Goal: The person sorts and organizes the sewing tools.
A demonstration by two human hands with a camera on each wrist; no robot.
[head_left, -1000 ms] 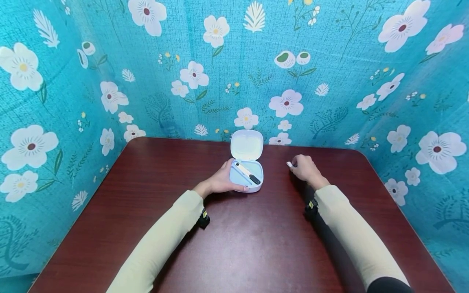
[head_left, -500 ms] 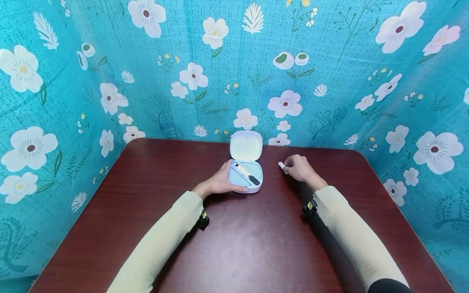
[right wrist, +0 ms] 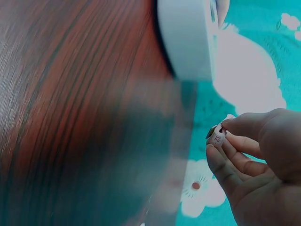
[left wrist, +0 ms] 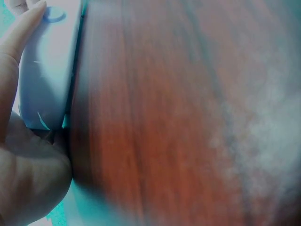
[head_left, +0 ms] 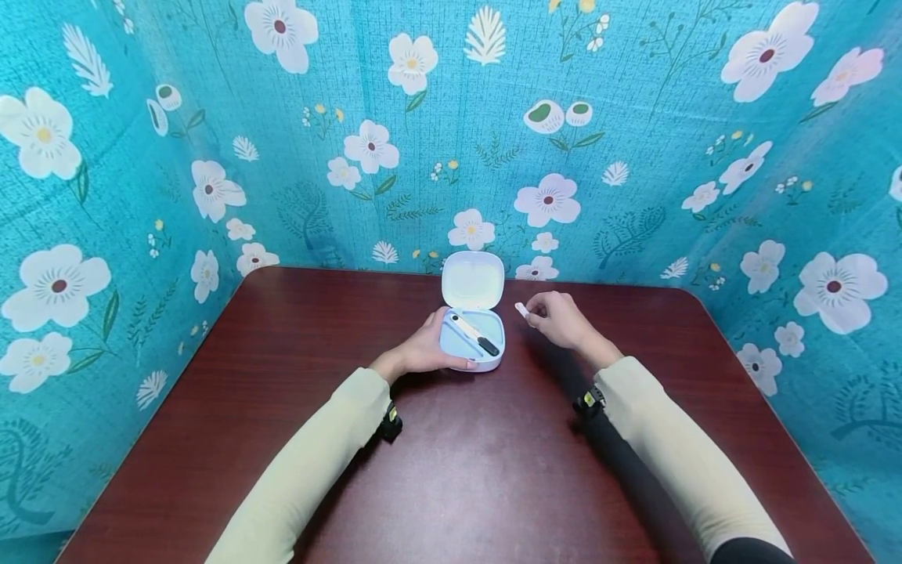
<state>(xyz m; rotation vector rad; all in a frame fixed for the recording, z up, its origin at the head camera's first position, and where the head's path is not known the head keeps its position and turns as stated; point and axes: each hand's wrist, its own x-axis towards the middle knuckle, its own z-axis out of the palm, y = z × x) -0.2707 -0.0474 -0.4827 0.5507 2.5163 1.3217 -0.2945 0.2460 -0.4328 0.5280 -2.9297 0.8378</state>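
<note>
A light-blue hinged case point(head_left: 470, 360) stands on the table with its lid point(head_left: 474, 280) raised. Inside lies a slim white tool with a black end point(head_left: 475, 334), slanting across the tray, beside a thin blue strip point(head_left: 463, 335). My left hand point(head_left: 423, 347) grips the case from the left, thumb along its front; the left wrist view shows that thumb on the case's side wall point(left wrist: 49, 70). Right of the case, my right hand point(head_left: 560, 319) pinches a small white piece point(head_left: 522, 310) between thumb and fingertips. In the right wrist view, this white piece point(right wrist: 217, 135) carries small dark markings.
The dark red-brown wooden table point(head_left: 479, 470) reaches back to a turquoise floral curtain point(head_left: 395, 196), which surrounds the far and side edges. The raised lid stands close to the curtain. Each wrist wears a small black camera point(head_left: 391, 423).
My right hand has moved left toward the case with the small white piece, rising a little. My left hand keeps its grip on the case, which stays in place.
</note>
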